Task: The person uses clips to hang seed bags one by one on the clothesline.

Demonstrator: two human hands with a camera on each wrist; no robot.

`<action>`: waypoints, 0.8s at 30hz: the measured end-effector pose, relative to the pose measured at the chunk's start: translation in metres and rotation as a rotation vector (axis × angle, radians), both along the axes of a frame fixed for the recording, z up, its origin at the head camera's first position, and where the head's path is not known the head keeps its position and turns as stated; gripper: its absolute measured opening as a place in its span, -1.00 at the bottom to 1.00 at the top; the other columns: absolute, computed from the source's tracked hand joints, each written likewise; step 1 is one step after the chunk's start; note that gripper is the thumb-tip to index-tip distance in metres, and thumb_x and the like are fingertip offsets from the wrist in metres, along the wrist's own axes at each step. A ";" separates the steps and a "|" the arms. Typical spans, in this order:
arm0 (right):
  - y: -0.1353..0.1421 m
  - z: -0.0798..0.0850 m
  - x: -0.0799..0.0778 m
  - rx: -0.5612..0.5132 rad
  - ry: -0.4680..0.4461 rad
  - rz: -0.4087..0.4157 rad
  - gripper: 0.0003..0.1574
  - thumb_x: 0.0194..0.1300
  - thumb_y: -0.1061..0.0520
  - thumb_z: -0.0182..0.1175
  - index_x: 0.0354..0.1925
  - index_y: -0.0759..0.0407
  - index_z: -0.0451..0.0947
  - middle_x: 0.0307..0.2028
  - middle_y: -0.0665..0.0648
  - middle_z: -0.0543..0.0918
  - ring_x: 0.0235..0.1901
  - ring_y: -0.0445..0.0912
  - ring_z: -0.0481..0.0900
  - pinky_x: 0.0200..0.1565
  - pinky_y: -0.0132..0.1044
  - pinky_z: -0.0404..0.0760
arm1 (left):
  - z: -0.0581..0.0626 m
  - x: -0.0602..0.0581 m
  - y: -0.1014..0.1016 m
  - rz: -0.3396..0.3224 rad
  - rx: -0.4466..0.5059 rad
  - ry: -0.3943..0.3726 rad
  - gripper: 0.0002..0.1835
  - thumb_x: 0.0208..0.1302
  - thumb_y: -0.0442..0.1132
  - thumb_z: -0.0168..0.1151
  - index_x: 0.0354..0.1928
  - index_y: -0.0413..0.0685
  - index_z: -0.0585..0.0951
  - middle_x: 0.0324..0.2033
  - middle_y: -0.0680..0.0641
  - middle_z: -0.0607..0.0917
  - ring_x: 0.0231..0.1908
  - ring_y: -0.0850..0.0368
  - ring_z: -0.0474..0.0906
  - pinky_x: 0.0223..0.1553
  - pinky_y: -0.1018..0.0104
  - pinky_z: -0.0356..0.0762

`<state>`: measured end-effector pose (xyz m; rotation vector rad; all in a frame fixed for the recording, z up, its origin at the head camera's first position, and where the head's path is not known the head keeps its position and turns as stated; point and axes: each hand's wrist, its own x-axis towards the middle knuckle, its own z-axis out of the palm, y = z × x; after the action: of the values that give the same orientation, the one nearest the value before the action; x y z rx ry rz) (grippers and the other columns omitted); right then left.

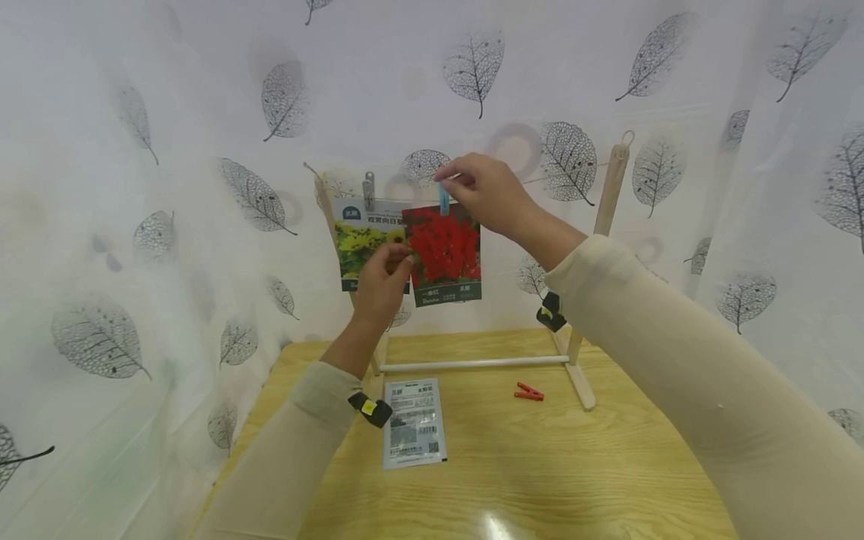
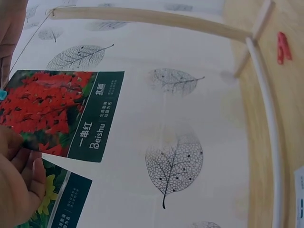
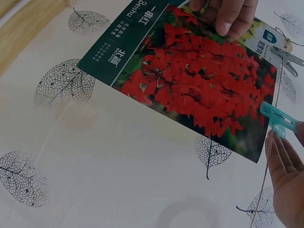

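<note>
A seed packet with red flowers (image 1: 445,251) hangs at a slight tilt from a string (image 3: 261,199), partly overlapping a yellow sunflower packet (image 1: 358,244). My left hand (image 1: 382,281) pinches the red packet by its left edge. At the packet's top edge, my right hand (image 1: 487,193) grips a light blue clothespin (image 3: 280,114) between thumb and fingers. The clothespin's jaws sit over the string and the packet's edge. A grey clothespin (image 1: 369,193) holds the sunflower packet on the string farther left.
The string runs between the posts of a wooden stand (image 1: 610,191), which has a white rod (image 1: 472,364) low across it. On the wooden table (image 1: 540,465) lie a silvery packet (image 1: 415,424), printed side up, and a red clothespin (image 1: 529,392). A leaf-patterned curtain (image 1: 378,97) hangs behind.
</note>
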<state>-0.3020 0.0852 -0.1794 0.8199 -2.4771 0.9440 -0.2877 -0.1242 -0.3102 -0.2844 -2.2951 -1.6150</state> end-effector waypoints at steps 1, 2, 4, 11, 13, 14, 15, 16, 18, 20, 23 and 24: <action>0.000 0.000 0.000 0.002 -0.002 0.001 -0.66 0.55 0.08 0.07 0.16 0.09 0.63 0.22 0.13 0.60 0.15 0.03 0.64 0.18 -0.05 0.60 | -0.001 0.001 0.000 0.003 -0.009 0.007 -0.76 0.49 -0.05 0.16 0.08 0.09 0.59 -0.02 0.01 0.68 0.02 0.09 0.60 0.04 0.10 0.60; 0.000 -0.001 0.000 0.003 -0.004 0.001 -0.66 0.55 0.08 0.07 0.16 0.09 0.62 0.22 0.13 0.59 0.15 0.03 0.64 0.18 -0.06 0.60 | -0.001 0.001 0.001 0.004 -0.018 0.015 -0.76 0.49 -0.05 0.16 0.08 0.10 0.60 -0.03 0.02 0.69 0.01 0.09 0.60 0.04 0.10 0.60; 0.000 -0.001 0.000 0.004 -0.009 0.005 -0.65 0.55 0.08 0.07 0.18 0.09 0.62 0.22 0.14 0.59 0.15 0.03 0.64 0.18 -0.06 0.61 | -0.002 0.003 0.001 0.007 -0.036 0.038 -0.75 0.49 -0.04 0.16 0.09 0.08 0.61 -0.04 0.01 0.70 0.00 0.09 0.61 0.04 0.10 0.61; 0.000 -0.004 0.000 -0.007 -0.005 0.022 -0.63 0.55 0.09 0.06 0.20 0.12 0.60 0.21 0.16 0.57 0.16 0.05 0.65 0.24 -0.09 0.59 | -0.003 0.004 0.002 0.031 -0.073 0.102 -0.73 0.50 -0.07 0.16 0.12 0.04 0.62 0.00 -0.01 0.70 -0.01 0.07 0.63 0.04 0.09 0.62; 0.001 -0.004 0.000 -0.006 0.001 0.024 -0.63 0.54 0.10 0.07 0.20 0.12 0.60 0.21 0.17 0.57 0.16 0.05 0.65 0.24 -0.10 0.59 | -0.004 0.004 0.002 0.038 -0.084 0.111 -0.72 0.50 -0.08 0.15 0.13 0.03 0.61 0.01 -0.01 0.69 -0.01 0.07 0.63 0.03 0.09 0.62; 0.001 -0.005 -0.001 -0.004 0.003 0.025 -0.62 0.54 0.10 0.06 0.21 0.12 0.60 0.21 0.17 0.57 0.16 0.04 0.65 0.24 -0.10 0.59 | -0.004 0.004 0.002 0.042 -0.087 0.116 -0.72 0.50 -0.08 0.15 0.14 0.02 0.61 0.02 -0.02 0.69 -0.01 0.06 0.63 0.02 0.09 0.62; 0.001 -0.005 -0.001 -0.003 0.003 0.025 -0.61 0.54 0.10 0.06 0.22 0.12 0.59 0.21 0.17 0.56 0.16 0.04 0.65 0.24 -0.11 0.59 | -0.005 0.004 0.002 0.046 -0.094 0.122 -0.71 0.50 -0.09 0.14 0.14 0.01 0.61 0.02 -0.02 0.68 -0.01 0.06 0.63 0.01 0.09 0.62; 0.001 -0.005 -0.001 -0.002 0.004 0.025 -0.61 0.54 0.09 0.06 0.23 0.12 0.58 0.22 0.17 0.56 0.16 0.04 0.64 0.24 -0.11 0.59 | -0.005 0.004 0.002 0.049 -0.098 0.126 -0.71 0.51 -0.09 0.14 0.15 0.01 0.60 0.02 -0.03 0.68 -0.01 0.06 0.63 0.00 0.09 0.62; 0.001 -0.006 -0.001 -0.004 0.002 0.028 -0.60 0.54 0.09 0.06 0.25 0.12 0.56 0.23 0.17 0.55 0.17 0.03 0.63 0.25 -0.12 0.58 | -0.006 0.004 0.003 0.056 -0.106 0.134 -0.70 0.51 -0.09 0.13 0.15 0.00 0.60 0.03 -0.03 0.67 -0.01 0.05 0.63 0.00 0.08 0.62; 0.002 -0.006 0.000 -0.009 -0.005 0.035 -0.58 0.54 0.08 0.06 0.27 0.14 0.54 0.25 0.17 0.54 0.19 0.03 0.61 0.27 -0.12 0.57 | -0.007 0.004 0.003 0.064 -0.109 0.141 -0.71 0.51 -0.09 0.13 0.15 0.00 0.60 0.03 -0.04 0.66 -0.01 0.05 0.63 0.00 0.08 0.63; 0.002 -0.007 0.000 -0.020 -0.014 0.049 -0.57 0.54 0.09 0.07 0.28 0.16 0.52 0.25 0.18 0.53 0.19 0.03 0.60 0.28 -0.13 0.55 | -0.008 0.003 0.003 0.075 -0.108 0.156 -0.71 0.50 -0.10 0.14 0.14 0.00 0.60 0.02 -0.04 0.66 -0.02 0.05 0.63 -0.01 0.09 0.63; 0.002 -0.007 0.000 -0.024 -0.015 0.051 -0.56 0.54 0.09 0.07 0.29 0.17 0.52 0.25 0.18 0.53 0.20 0.03 0.59 0.29 -0.14 0.55 | -0.009 0.002 0.002 0.075 -0.103 0.163 -0.72 0.50 -0.10 0.14 0.13 -0.01 0.60 0.01 -0.05 0.66 -0.03 0.04 0.63 -0.02 0.09 0.63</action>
<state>-0.3016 0.0868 -0.1862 0.8758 -2.4633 0.9985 -0.2853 -0.1220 -0.3188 -0.3364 -2.2402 -1.3870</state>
